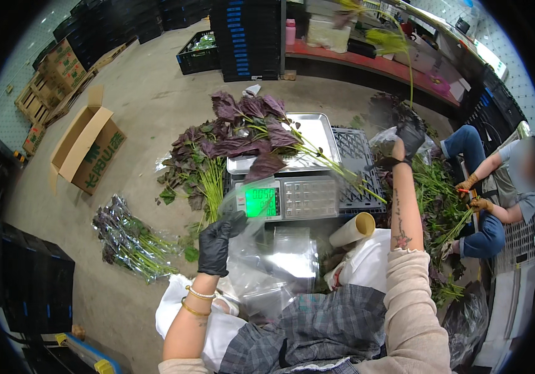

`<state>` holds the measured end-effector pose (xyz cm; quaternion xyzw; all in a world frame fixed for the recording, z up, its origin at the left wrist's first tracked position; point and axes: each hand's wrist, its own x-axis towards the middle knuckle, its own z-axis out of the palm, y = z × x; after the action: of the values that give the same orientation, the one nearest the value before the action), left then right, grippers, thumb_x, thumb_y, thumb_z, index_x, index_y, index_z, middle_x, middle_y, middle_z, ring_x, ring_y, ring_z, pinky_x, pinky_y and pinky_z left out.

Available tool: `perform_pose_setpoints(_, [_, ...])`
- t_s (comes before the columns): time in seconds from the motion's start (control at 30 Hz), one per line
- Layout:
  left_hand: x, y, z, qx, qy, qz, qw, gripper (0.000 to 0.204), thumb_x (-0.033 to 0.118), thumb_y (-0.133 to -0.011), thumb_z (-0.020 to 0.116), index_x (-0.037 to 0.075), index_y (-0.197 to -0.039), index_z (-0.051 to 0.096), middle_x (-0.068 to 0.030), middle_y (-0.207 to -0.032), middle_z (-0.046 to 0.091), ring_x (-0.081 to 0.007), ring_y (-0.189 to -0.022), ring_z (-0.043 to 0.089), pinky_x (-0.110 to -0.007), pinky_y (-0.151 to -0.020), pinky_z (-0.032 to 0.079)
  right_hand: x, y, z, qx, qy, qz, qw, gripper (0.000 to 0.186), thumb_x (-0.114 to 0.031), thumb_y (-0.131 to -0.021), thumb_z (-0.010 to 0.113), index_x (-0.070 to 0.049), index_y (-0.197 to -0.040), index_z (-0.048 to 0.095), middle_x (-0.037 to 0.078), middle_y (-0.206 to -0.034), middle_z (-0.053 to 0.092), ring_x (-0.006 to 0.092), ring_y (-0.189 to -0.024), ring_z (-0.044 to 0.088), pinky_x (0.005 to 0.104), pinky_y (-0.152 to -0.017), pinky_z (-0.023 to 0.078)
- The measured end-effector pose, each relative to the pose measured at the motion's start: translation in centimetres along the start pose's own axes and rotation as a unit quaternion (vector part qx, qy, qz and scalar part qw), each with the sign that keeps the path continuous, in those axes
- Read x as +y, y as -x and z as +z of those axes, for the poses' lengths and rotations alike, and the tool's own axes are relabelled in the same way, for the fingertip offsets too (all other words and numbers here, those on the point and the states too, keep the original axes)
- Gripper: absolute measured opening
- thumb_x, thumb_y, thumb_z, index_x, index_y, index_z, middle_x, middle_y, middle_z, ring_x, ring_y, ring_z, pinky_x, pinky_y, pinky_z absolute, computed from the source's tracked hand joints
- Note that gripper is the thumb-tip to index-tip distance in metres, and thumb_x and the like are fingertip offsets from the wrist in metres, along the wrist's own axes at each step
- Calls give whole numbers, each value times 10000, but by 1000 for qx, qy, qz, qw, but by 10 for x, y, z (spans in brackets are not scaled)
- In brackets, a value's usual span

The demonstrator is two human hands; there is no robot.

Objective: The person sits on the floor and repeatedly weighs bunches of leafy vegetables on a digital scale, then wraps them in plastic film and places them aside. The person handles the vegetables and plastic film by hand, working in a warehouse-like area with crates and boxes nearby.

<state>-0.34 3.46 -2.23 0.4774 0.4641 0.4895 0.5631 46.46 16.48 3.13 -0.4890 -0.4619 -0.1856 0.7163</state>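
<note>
Left hand (221,242), black-gloved, was bent inward at the digital scale's (310,199) 8 o'clock, fingers pinching a clear plastic bag (246,246) that partly veiled the display (262,201). Right hand (410,137) was out at 2, arm nearly straight, below a long yellow-green stem (410,68); grip couldn't be told. Purple-leaved stalks (280,133) lay across the steel tray (318,134), 12 o'clock. Cardboard box (98,153) sat at 10, co-worker (501,174) at 3.

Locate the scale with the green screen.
In the head view, the scale sits near the centre, its metal tray partly covered by purple leaves and its lit screen just up and right of the gloved left hand.
</note>
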Motion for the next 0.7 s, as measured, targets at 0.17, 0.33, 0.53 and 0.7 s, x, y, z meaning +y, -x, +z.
perform_pose_setpoints(0.17, [24,4,-1,-15,39,-30,999,238,147,-841,546,0,-1021,598,-93,-977,623,-163,-878,604,-277,-743,472,83,31,-39,-173,196,179,949,229,-217,-770,589,-12,-862,636,172,-783,626,256,-704,587,320,-680,441])
perform_pose_setpoints(0.33, [26,5,-8,-11,58,-40,997,256,145,-837,545,-25,-1024,587,-104,-981,618,-183,-879,604,-278,-753,473,116,83,-59,-530,332,184,758,317,-256,-718,582,-55,-960,614,218,-956,577,325,-932,547,356,-798,425])
perform_pose_setpoints(0.53, [18,6,1,-35,47,-14,998,282,150,-843,526,-48,-1038,572,-118,-974,613,-179,-873,598,-285,-792,470,-123,43,10,-480,15,140,866,220,-65,-784,588,-34,-1002,589,92,-935,630,188,-840,594,282,-770,451])
perform_pose_setpoints(0.7, [26,7,22,-25,109,-45,993,209,89,-782,613,-29,-953,619,-90,-908,638,-119,-787,606,-221,-730,470,-255,103,34,-590,-211,-141,766,375,-155,-691,683,-96,-1041,564,107,-967,565,269,-861,550,342,-758,446])
